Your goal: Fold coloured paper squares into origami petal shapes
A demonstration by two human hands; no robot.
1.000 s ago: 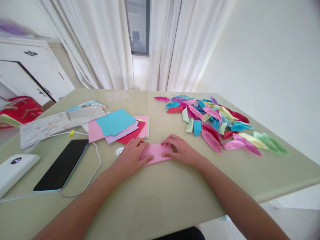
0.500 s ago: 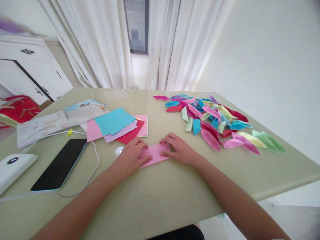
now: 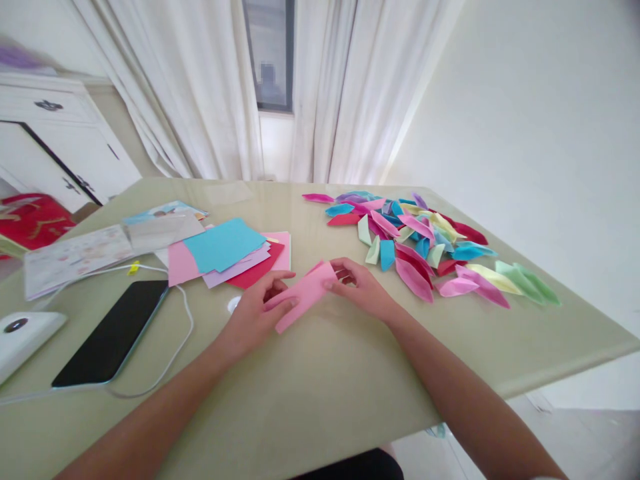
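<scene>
A folded strip of pink paper [image 3: 306,299] is tilted up off the table between my two hands. My left hand [image 3: 257,308] grips its left end, the thumb on the near face and fingers behind. My right hand [image 3: 361,288] pinches the upper right corner, thumb in front; its other fingers are curled and partly hidden. Beyond my left hand lie loose coloured sheets, with a blue sheet [image 3: 225,244] on top and a red sheet [image 3: 260,268] below it. To the right is a heap of folded paper pieces [image 3: 415,233] in many colours.
A black phone [image 3: 113,333], a white cable [image 3: 187,320] and a white device [image 3: 30,340] lie at left. Behind them are a patterned sheet [image 3: 77,260] and a clear sleeve [image 3: 163,230]. The table's right edge [image 3: 565,370] slants away beside my right arm.
The pink strip was flat on the table under both hands. Now it is lifted and turned, its right end higher, with a hand gripping each end.
</scene>
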